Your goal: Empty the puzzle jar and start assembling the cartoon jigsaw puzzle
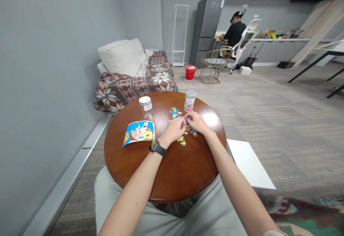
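Note:
Small colourful jigsaw pieces [176,112] lie loose in the middle of the round brown table [172,168]. Over them my left hand [173,130], with a black watch [158,148] on its wrist, has its fingers curled into a pinch. My right hand [198,122] meets it from the right, thumb and fingertips pressed together. Whatever sits between the fingertips is too small to make out. A printed cartoon picture sheet [139,132], slightly curled, rests left of my left hand. Beyond the hands stand a clear lidded jar [147,110] and a cartoon-labelled can [189,101].
Past the table is a sofa [158,75] with a patterned cover and a cushion [123,55]. A red bin [190,72] and a gold-framed chair [213,62] stand farther off. A person [235,32] sits at the back counter. On the right is a white board-like surface [248,162].

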The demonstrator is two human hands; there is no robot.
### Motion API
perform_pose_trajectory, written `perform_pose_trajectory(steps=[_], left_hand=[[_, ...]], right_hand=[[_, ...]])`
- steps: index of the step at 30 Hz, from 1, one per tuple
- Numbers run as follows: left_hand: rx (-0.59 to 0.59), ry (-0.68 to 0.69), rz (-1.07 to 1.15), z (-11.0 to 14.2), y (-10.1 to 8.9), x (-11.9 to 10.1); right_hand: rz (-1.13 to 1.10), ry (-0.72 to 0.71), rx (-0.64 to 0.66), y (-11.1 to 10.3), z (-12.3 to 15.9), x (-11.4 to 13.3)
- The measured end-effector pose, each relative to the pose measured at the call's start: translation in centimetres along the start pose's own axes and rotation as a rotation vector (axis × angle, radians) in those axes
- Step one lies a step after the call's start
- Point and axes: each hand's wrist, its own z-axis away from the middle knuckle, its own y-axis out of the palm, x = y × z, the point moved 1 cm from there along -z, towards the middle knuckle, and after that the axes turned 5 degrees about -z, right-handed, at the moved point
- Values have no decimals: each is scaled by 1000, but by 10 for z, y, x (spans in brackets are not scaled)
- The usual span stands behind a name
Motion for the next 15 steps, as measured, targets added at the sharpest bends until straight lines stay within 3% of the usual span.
perform_pose_trajectory(steps=[3, 8, 15], left_hand=[[-94, -185, 326, -6, 2, 6], [-110, -352, 856, -10, 3, 16], [-82, -423, 990, -9, 1, 18]], right_hand=[[-62, 4, 0, -2, 0, 8], [-165, 13, 56, -3, 3, 20], [-248, 5, 106, -9, 5, 27]])
